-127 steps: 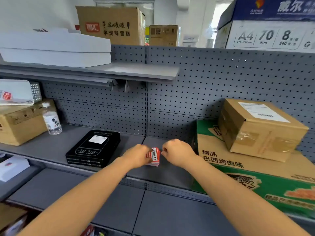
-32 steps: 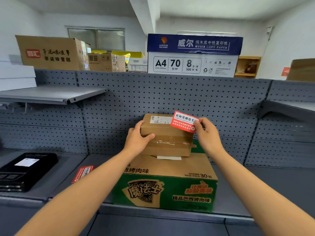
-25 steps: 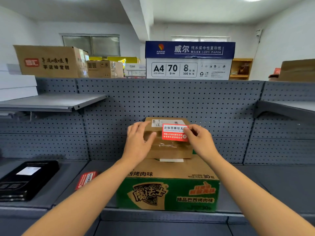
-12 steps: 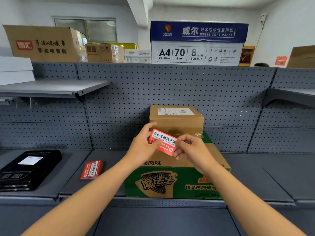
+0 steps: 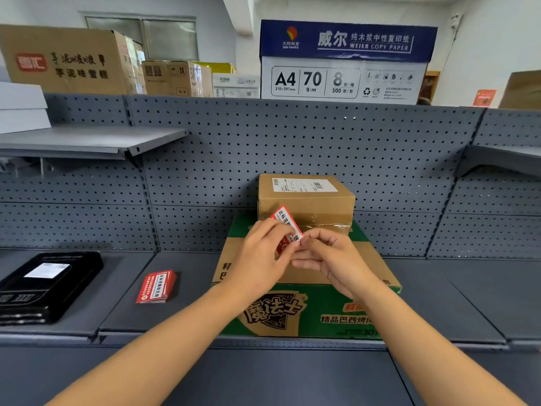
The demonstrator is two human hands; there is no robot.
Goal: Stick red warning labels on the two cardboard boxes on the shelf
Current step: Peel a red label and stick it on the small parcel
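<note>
My left hand and right hand meet above the green carton. Both pinch one red warning label in curled fingertips, the left at its lower left edge, the right at its lower right corner. Left of the carton, a stack of spare labels lies on the shelf. The pinched label tilts up before the small brown box on the carton's far part; whether they touch, I cannot tell.
</note>
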